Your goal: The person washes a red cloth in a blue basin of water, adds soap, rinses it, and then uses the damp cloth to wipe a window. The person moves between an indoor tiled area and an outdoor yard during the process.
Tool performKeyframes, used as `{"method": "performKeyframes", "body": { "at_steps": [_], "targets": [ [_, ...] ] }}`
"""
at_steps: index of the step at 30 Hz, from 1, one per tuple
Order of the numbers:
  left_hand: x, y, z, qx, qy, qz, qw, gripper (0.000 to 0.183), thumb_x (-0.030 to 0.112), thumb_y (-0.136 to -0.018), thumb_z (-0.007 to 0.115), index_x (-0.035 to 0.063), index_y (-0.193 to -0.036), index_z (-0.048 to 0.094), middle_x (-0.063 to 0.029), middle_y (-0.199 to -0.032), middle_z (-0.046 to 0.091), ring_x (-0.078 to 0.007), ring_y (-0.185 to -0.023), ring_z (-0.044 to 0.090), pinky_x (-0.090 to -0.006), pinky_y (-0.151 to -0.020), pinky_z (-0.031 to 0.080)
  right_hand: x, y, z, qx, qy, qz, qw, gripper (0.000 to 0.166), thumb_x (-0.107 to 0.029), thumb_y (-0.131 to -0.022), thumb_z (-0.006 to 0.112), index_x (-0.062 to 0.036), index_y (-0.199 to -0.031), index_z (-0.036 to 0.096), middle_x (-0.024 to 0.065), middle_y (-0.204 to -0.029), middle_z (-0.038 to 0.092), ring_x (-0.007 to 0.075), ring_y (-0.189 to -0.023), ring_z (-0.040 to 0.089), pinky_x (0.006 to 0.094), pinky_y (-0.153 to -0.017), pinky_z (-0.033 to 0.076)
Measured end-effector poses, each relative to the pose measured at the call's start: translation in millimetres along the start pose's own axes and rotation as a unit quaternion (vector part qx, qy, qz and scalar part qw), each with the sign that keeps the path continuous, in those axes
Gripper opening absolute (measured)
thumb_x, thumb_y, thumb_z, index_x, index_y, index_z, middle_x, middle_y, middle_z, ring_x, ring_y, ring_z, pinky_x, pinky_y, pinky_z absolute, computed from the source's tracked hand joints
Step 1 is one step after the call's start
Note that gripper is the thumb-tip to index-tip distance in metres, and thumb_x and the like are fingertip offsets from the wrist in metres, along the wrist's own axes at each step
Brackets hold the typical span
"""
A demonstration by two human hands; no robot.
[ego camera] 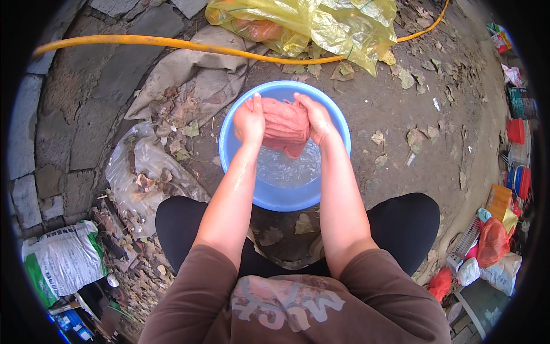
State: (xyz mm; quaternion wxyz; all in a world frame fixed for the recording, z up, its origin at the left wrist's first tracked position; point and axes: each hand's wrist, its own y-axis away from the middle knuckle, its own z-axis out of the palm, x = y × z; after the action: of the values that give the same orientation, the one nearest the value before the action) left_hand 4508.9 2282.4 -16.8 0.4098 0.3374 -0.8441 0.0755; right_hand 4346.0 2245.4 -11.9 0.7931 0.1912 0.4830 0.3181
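A wet, reddish-pink cloth (284,122) is bunched between my two hands over a blue plastic basin (283,202). My left hand (250,120) grips its left end, thumb on top. On the right end, my right hand (317,117) holds on with the thumb over the cloth's upper corner. One loose corner of the cloth hangs toward the water (292,170), which is cloudy and rippled. The undersides of both hands and of the cloth are hidden. The basin stands on bare ground in front of my knees.
A yellow hose (172,41) crosses the ground beyond the basin, near a yellow plastic bag (335,26). Burlap (206,73) and clear plastic sheeting (150,163) lie left. A brick wall (56,129) borders the left; assorted bags and boxes (498,202) line the right.
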Motion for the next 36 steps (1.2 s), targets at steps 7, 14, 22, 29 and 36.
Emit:
{"method": "performKeyframes", "body": {
  "at_steps": [7, 14, 22, 29, 36],
  "targets": [
    [17, -21, -29, -0.204, 0.269, -0.187, 0.923, 0.052, 0.053, -0.085, 0.065, 0.0011, -0.081, 0.069, -0.0057, -0.074, 0.068, -0.0211, -0.069, 0.064, -0.0337, -0.069, 0.049, -8, 18, -6, -0.286, 0.043, 0.029, 0.957, 0.052, -0.049, -0.099, 0.044, -0.0051, -0.083, 0.068, 0.0043, -0.085, 0.065, 0.0161, -0.09, 0.059, 0.0308, -0.084, 0.045],
    [-112, 25, 16, -0.002, -0.093, -0.068, 0.993, 0.044, 0.041, -0.082, 0.069, -0.0025, -0.088, 0.068, -0.0183, -0.084, 0.069, -0.0333, -0.079, 0.066, -0.0388, -0.074, 0.052, 59, 8, -15, -0.167, 0.388, 0.206, 0.883, 0.034, -0.035, -0.089, 0.061, -0.009, -0.109, 0.072, 0.0092, -0.113, 0.067, 0.0197, -0.108, 0.062, 0.0345, -0.098, 0.045],
    [-139, 96, 46, -0.23, -0.418, 0.262, 0.839, 0.061, 0.027, -0.086, 0.066, 0.0177, -0.141, 0.042, -0.0264, -0.146, 0.029, -0.0401, -0.133, 0.035, -0.0557, -0.105, 0.033, 181, -37, -89, 0.133, 0.423, 0.007, 0.896, 0.067, -0.041, -0.085, 0.062, -0.01, -0.141, 0.043, 0.0232, -0.126, 0.059, 0.0381, -0.121, 0.054, 0.0408, -0.102, 0.042],
    [-54, 99, 63, -0.144, -0.051, 0.108, 0.982, 0.016, 0.014, -0.078, 0.064, 0.0047, -0.091, 0.061, -0.0198, -0.097, 0.058, -0.036, -0.093, 0.06, -0.0418, -0.079, 0.05, 119, -9, -61, -0.114, -0.291, 0.111, 0.943, 0.084, -0.066, -0.09, 0.048, 0.0027, -0.136, 0.041, 0.0179, -0.136, 0.051, 0.0301, -0.122, 0.054, 0.0463, -0.103, 0.043],
    [18, 156, 30, -0.221, -0.015, 0.223, 0.949, 0.025, 0.021, -0.072, 0.07, 0.0069, -0.089, 0.059, -0.0151, -0.093, 0.061, -0.0381, -0.082, 0.064, -0.0457, -0.069, 0.052, 85, 28, -47, -0.071, -0.336, 0.066, 0.937, 0.08, -0.062, -0.09, 0.052, 0.0048, -0.133, 0.04, 0.0214, -0.127, 0.053, 0.036, -0.12, 0.052, 0.0445, -0.103, 0.045]
  ]
}}
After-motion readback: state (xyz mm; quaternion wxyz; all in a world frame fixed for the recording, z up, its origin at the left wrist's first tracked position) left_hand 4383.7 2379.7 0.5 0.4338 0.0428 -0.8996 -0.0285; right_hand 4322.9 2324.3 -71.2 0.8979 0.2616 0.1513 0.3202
